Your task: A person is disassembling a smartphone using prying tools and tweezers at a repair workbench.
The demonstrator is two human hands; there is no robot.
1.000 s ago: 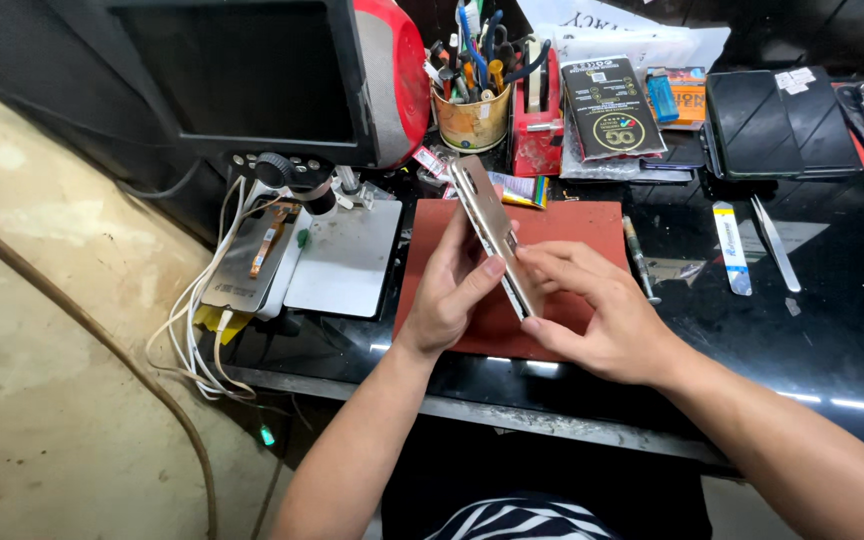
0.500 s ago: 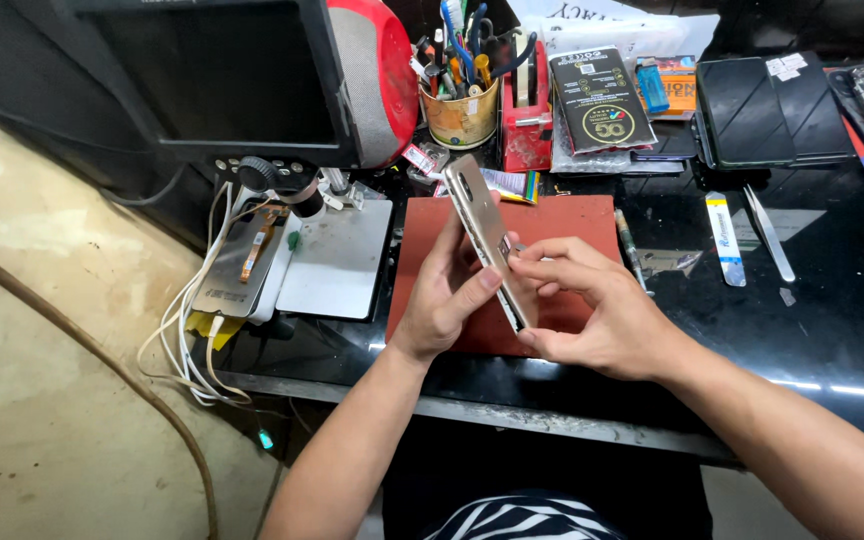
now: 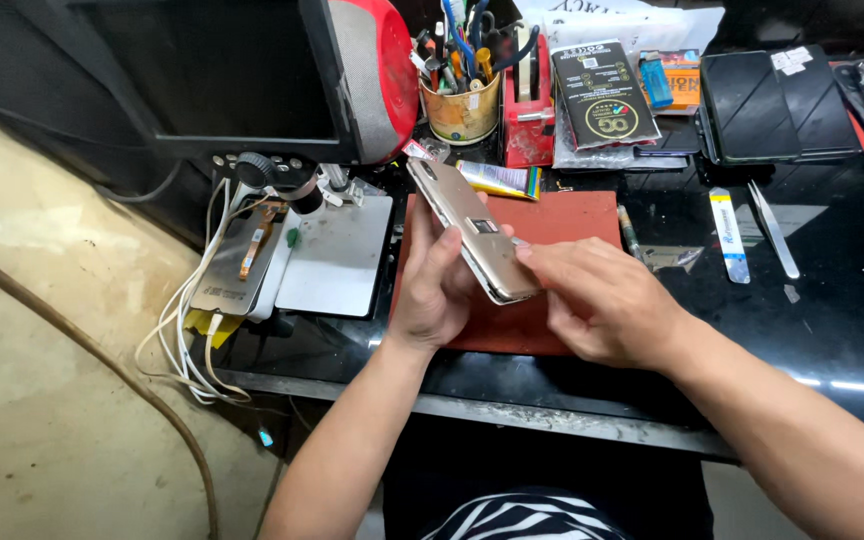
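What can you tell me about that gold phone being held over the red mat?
The slim gold-coloured metal-looking smartphone is tilted on its long edge above the red rectangular work mat, its back showing with a small dark patch mid-body. The left hand cradles it from below and behind, in a firm grip; the right hand touches its lower end with fingertips. Its screen side is hidden.
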